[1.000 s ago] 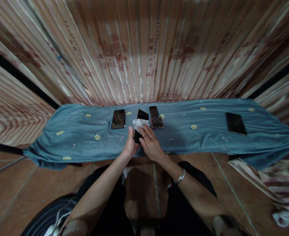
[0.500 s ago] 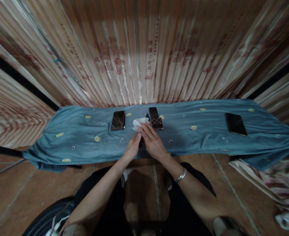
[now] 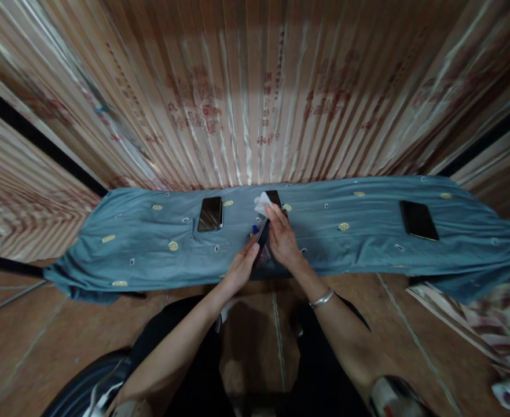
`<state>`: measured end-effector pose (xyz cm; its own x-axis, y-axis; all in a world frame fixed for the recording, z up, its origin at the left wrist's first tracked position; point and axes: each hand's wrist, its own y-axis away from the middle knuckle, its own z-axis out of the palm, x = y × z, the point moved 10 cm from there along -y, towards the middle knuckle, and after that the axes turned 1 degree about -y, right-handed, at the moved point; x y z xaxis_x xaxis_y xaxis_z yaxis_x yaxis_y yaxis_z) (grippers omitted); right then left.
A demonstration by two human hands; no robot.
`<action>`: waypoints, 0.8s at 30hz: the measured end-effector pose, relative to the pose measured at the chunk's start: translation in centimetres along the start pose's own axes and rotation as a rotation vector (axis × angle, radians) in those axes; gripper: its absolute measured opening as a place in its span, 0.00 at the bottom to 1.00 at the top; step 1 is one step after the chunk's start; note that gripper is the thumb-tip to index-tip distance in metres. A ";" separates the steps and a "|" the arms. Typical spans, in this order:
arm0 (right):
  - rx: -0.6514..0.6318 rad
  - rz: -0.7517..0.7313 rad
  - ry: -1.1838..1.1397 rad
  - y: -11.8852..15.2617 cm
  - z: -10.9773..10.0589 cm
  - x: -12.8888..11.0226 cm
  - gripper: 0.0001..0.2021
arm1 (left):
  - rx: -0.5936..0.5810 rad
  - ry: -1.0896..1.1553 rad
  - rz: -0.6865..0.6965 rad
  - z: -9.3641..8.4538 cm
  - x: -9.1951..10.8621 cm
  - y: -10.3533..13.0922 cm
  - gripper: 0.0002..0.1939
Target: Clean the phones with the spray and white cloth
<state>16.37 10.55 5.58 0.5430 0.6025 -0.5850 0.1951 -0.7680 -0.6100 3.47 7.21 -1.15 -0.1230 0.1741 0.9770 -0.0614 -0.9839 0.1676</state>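
Observation:
My left hand (image 3: 241, 267) is closed on the lower end of a dark phone (image 3: 262, 234), which it holds tilted above the blue cloth. My right hand (image 3: 283, 237) pinches a folded white wipe (image 3: 263, 204) at its fingertips, just beyond the phone's upper end. Behind the right hand lies a second dark device (image 3: 272, 197), mostly hidden by the fingers. A small blue item (image 3: 255, 230) shows beside the held phone; its kind is unclear.
A black phone (image 3: 210, 214) lies to the left and a dark tablet-like device (image 3: 419, 220) to the right. The patterned blue cloth (image 3: 150, 255) covers a narrow table against a striped curtain (image 3: 237, 87). A black round object (image 3: 79, 385) stands on the floor at lower left.
The wipe has moved right and up with my right hand, off the held phone. My left hand has turned the phone, so its dark side and edge now show.

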 end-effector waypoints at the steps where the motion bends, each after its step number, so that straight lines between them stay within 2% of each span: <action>1: 0.011 0.008 -0.010 0.1 0.0 0.1 0.30 | -0.015 -0.052 0.005 0.2 0.0 0.1 0.24; 3: 0.030 0.022 -0.029 0.1 0.1 0.2 0.29 | -0.037 -0.097 0.009 0.5 0.0 0.1 0.27; 9: 0.062 0.075 -0.084 -0.1 0.1 1.0 0.28 | -0.050 -0.040 -0.042 1.1 -0.1 0.3 0.28; 16: 0.103 0.224 -0.227 0.1 0.2 3.8 0.26 | -0.044 -0.056 0.033 0.8 1.7 0.6 0.26; 20: 0.196 0.396 -0.497 0.6 1.2 6.3 0.26 | -0.031 -0.046 0.046 0.8 1.9 0.6 0.24; 24: 0.228 0.619 -0.865 1.8 4.0 7.6 0.26 | 0.025 -0.097 0.160 0.2 3.1 0.3 0.20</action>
<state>17.59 14.60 -2.06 -0.2811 0.1423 -0.9491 -0.1194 -0.9864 -0.1126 3.25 7.44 1.93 -0.0329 0.0119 0.9994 -0.0235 -0.9997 0.0112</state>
